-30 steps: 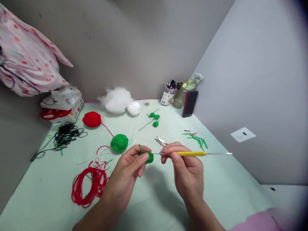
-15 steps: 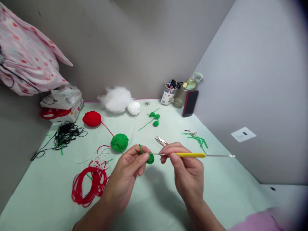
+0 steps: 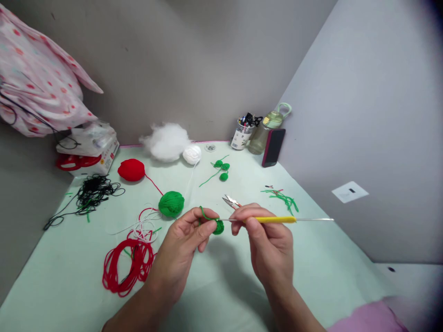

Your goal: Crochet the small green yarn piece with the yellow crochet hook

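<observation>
Between the thumb and fingers of my left hand (image 3: 187, 244) is a small round green crochet piece (image 3: 218, 227), partly hidden by the fingertips. A strand of green yarn (image 3: 203, 212) loops up over the left index finger. My right hand (image 3: 272, 246) grips a crochet hook (image 3: 277, 220) by its yellow handle, pen-like. The hook's thin metal end reaches left to the top edge of the piece; its tip is hidden at the left fingers. The other metal end points right. Scissors (image 3: 231, 201) lie just behind the right fingers.
Green (image 3: 171, 204), red (image 3: 131, 170) and white (image 3: 192, 155) yarn balls lie on the table. Red yarn loops (image 3: 128, 267) and tangled black cord (image 3: 95, 191) are at left. Small green crocheted balls (image 3: 224, 176), stuffing (image 3: 166, 142), a phone (image 3: 273, 147) and a bottle (image 3: 261, 138) stand farther back.
The hook has tilted slightly, its right end a little higher and farther left. The green crochet piece has shifted slightly right and up. Both hands keep their grips.
</observation>
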### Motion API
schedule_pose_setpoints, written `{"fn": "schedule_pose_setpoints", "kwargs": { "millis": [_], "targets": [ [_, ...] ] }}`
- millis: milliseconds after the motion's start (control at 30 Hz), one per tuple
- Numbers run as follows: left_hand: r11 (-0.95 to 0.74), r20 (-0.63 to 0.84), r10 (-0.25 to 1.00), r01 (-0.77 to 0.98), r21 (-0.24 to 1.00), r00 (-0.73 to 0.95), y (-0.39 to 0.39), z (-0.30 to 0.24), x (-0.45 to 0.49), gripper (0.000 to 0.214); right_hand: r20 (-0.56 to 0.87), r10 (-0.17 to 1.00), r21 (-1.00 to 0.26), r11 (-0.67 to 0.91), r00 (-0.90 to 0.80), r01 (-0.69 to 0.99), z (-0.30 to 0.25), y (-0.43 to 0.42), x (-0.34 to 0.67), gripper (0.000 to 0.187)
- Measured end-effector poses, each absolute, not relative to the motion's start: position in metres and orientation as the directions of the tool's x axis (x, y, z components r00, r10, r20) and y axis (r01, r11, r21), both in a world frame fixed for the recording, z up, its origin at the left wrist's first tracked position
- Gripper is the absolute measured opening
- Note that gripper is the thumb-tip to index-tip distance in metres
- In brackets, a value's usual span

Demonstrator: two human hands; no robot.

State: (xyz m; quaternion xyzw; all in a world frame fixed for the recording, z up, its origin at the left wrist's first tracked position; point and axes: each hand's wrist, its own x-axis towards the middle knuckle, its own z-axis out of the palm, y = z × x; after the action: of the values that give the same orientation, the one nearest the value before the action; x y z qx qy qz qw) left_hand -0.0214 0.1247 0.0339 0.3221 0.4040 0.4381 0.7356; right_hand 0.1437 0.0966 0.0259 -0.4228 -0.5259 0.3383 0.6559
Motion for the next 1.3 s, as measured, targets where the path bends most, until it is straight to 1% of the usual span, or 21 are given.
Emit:
{"fn": "schedule_pose_setpoints", "kwargs": {
  "millis": [100, 200, 367, 667, 800, 967, 1300],
  "targets": [
    [0.412, -0.314, 0.903, -0.382, 0.827, 0.293, 0.1253, 0.0358, -0.0209, 0.020, 0.390, 0.885, -0.909, 0.414, 0.255, -0.049, 0.0249, 0.0979, 0.1435, 0.018],
    [0.407, -0.309, 0.905, -0.386, 0.828, 0.292, 0.1254, 0.0364, -0.0204, 0.020, 0.397, 0.878, -0.906, 0.421, 0.266, -0.037, 0.0257, 0.0978, 0.1431, 0.018],
    [0.393, -0.298, 0.911, -0.382, 0.836, 0.285, 0.1243, 0.0360, -0.0209, 0.019, 0.431, 0.871, -0.892, 0.450, 0.237, -0.031, 0.0264, 0.0969, 0.1420, 0.020],
    [0.391, -0.297, 0.912, -0.380, 0.838, 0.284, 0.1258, 0.0361, -0.0208, 0.016, 0.450, 0.855, -0.889, 0.457, 0.258, 0.033, 0.0269, 0.0957, 0.1412, 0.019],
    [0.397, -0.304, 0.910, -0.373, 0.839, 0.283, 0.1259, 0.0358, -0.0202, 0.017, 0.473, 0.849, -0.879, 0.472, 0.235, 0.065, 0.0267, 0.0950, 0.1419, 0.019],
    [0.389, -0.303, 0.915, -0.379, 0.840, 0.267, 0.1258, 0.0369, -0.0204, 0.017, 0.482, 0.839, -0.873, 0.485, 0.251, 0.054, 0.0268, 0.0937, 0.1431, 0.020],
    [0.395, -0.305, 0.912, -0.385, 0.834, 0.274, 0.1251, 0.0354, -0.0201, 0.017, 0.489, 0.846, -0.870, 0.491, 0.213, 0.051, 0.0249, 0.0936, 0.1429, 0.023]
  ]
}}
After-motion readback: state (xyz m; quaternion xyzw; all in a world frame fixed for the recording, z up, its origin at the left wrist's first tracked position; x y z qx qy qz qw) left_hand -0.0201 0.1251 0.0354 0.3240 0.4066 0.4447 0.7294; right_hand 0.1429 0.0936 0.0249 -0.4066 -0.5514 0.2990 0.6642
